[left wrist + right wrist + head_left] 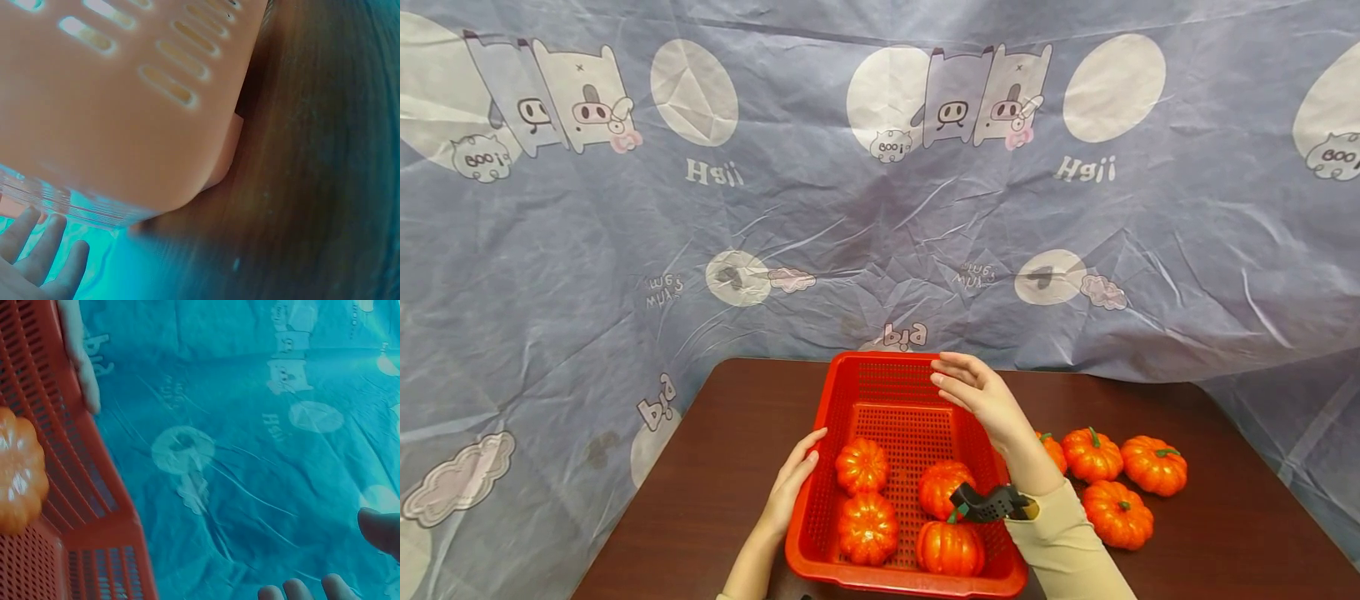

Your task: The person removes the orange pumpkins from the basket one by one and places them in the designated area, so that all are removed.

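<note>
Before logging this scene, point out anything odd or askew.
Nothing looks spilled or damaged. The two left orange ribbed pumpkins inside the red perforated plastic basket show no stems, unlike the pumpkins outside, so they may lie upside down.

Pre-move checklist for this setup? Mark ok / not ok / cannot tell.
1. Right grip empty: ok.
2. Left grip bracing red perforated plastic basket: cannot tell; it's at the left side, contact pressure unclear.
3. Basket space: ok; far end bare, four glossy ribbed orange pumpkins nearer.
4. Basket on dark brown table: ok.
5. Outside pumpkins unobstructed: not ok; right forearm partly hides one of four.
</note>
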Available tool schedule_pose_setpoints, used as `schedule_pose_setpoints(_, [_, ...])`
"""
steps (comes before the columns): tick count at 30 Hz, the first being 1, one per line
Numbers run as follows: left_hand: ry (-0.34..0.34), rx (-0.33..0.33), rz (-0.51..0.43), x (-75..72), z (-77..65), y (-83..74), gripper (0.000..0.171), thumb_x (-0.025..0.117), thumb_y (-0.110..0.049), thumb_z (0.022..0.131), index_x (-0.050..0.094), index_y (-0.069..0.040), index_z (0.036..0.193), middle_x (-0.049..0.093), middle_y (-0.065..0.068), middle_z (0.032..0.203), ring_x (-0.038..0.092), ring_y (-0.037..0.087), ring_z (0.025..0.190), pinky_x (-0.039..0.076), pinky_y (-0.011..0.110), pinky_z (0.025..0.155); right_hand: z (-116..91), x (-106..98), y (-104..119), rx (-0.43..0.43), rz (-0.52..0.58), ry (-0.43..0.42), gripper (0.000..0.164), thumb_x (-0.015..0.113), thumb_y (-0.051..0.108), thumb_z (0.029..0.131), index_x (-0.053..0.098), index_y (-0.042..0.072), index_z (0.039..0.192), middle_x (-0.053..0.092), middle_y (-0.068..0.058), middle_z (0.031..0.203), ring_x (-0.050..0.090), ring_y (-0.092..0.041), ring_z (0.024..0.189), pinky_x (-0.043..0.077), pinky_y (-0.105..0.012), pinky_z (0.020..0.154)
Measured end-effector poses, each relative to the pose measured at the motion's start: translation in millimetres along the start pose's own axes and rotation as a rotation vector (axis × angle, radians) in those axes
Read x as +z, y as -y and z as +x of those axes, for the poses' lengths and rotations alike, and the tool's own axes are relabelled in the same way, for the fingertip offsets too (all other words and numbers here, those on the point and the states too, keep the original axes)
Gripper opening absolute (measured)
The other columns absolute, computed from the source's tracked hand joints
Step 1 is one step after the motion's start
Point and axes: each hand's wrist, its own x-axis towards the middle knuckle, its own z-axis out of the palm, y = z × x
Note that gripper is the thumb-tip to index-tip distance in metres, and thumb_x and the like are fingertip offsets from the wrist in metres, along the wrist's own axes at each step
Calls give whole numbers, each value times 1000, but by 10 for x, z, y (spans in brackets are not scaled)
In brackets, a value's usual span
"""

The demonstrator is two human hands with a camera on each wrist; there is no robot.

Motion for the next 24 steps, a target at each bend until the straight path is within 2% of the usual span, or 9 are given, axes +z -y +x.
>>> schedule_pose_setpoints(3, [-1,0,4,1,-3,-4,42,38,-19,100,40,-6,140,32,12,147,30,21,129,29,17,98,75,111,-59,30,-3,14,51,61,9,90,40,-5,135,48,-23,132,56,-21,111,42,-40,97])
schedule_pose_setpoints(7, [0,1,0,3,-1,-9,43,37,-19,101,39,-5,140,32,13,147,30,22,129,30,17,98,134,260,-134,58,-32,17,50,64,13,89,45,-2,132,52,-20,130,55,-28,114,40,-44,97])
schedule_pose_setpoints(13, [1,-5,-12,5,0,-20,43,37,-20,101,38,-4,141,32,14,146,35,21,126,33,20,97,180,466,-275,88,-115,14,49,69,20,86,51,5,129,56,-13,126,55,-27,113,42,-44,95])
schedule_pose_setpoints(17, [-1,3,4,9,6,-17,43,37,-19,101,39,-3,140,33,14,146,33,23,128,31,18,98,191,565,-391,111,-177,12,47,71,23,84,55,8,125,59,-8,122,55,-26,112,43,-44,93])
schedule_pose_setpoints(24, [6,25,2,2,4,-8,42,37,-18,101,39,-2,140,32,17,146,32,21,127,31,18,97,195,653,-547,145,-192,42,48,72,26,83,56,7,123,59,-10,122,54,-28,112,44,-46,91])
